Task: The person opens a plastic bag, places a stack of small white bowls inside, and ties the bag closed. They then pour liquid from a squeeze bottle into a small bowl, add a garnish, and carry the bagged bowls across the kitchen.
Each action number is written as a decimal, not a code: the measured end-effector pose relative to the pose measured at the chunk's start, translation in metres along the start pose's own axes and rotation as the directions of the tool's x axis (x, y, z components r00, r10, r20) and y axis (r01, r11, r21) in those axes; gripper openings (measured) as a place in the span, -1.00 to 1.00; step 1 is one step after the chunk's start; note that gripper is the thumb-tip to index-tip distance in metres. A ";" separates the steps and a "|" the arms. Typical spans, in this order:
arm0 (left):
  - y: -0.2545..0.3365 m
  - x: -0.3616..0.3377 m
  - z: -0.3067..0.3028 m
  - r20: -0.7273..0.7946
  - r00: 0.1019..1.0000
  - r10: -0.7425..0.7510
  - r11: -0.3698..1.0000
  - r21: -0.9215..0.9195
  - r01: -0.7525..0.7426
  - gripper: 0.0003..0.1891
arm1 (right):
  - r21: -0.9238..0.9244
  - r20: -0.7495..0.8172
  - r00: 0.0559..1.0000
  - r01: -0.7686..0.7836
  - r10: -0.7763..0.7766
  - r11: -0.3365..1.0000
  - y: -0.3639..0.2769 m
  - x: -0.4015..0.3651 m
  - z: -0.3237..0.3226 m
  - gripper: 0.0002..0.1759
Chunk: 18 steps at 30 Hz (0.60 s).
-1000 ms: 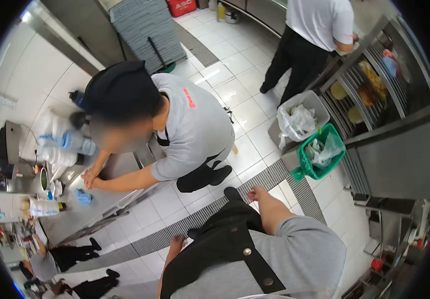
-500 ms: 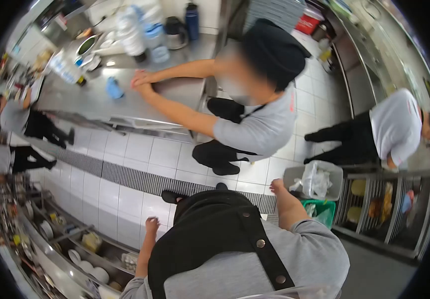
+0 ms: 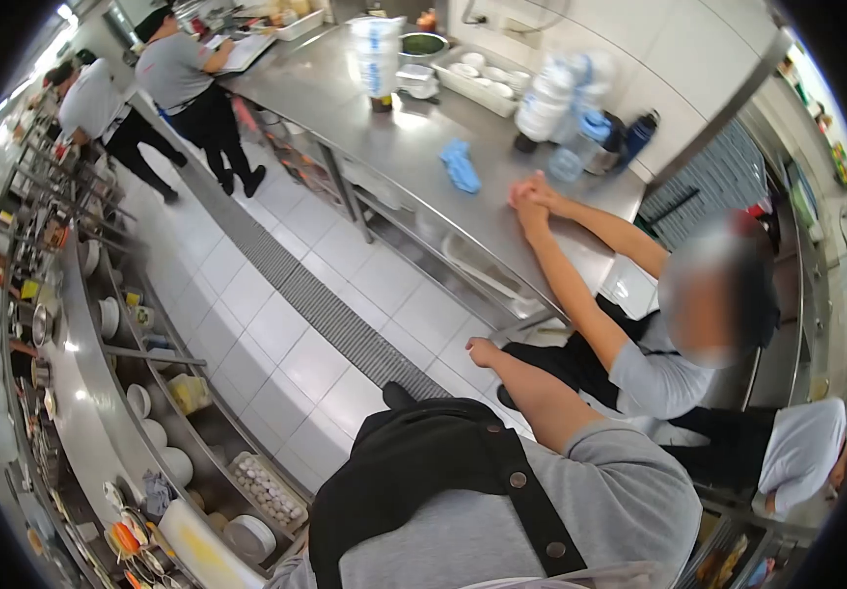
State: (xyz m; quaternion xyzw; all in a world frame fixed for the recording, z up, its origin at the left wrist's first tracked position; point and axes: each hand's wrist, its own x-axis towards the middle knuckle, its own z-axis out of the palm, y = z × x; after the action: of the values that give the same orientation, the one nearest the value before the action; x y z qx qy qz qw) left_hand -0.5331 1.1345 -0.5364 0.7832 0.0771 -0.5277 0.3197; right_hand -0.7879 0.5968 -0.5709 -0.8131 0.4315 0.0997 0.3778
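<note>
My right hand (image 3: 483, 351) hangs over the tiled floor, just off the front side of the steel table (image 3: 399, 162). Its fingers look loosely curled, and nothing shows in them. My left hand is out of view, hidden on the far side of my body. Nearest to my right hand is a co-worker's dark trouser leg (image 3: 566, 371). That co-worker leans on the table's end with both hands (image 3: 533, 196) clasped together. A crumpled blue cloth (image 3: 460, 165) lies on the tabletop near those hands.
A grated floor drain (image 3: 291, 280) runs along the aisle. To my left stands a steel counter (image 3: 84, 378) with shelves of bowls and a tray of small white items (image 3: 266, 488). Two co-workers (image 3: 183, 74) stand at the far end; another person (image 3: 804, 447) is at right.
My view has swung left along the aisle. The table and the leaning co-worker sit further right in view. My left hand has gone out of sight.
</note>
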 end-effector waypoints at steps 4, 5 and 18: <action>0.066 0.043 -0.007 0.093 0.990 0.108 0.994 -0.009 -0.107 -0.85 | -0.229 0.099 0.990 0.120 -0.100 0.966 -0.011 0.119 0.031 -0.70; 0.082 0.059 -0.017 0.115 0.987 0.112 0.994 -0.008 -0.112 -0.84 | -0.040 0.192 0.977 0.101 -0.091 0.994 -0.070 0.108 -0.015 -0.70; 0.387 0.214 -0.097 -0.090 0.996 0.004 0.998 -0.066 -0.010 -0.85 | -0.024 -0.790 0.613 -0.024 -0.004 0.999 -0.199 0.186 -0.322 -0.65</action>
State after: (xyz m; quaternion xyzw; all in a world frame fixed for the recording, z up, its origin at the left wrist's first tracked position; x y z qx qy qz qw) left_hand -0.1879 0.8415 -0.5386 0.7954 0.1061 -0.4878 0.3437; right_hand -0.5731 0.3233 -0.3331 -0.7775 0.5567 -0.2590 0.1360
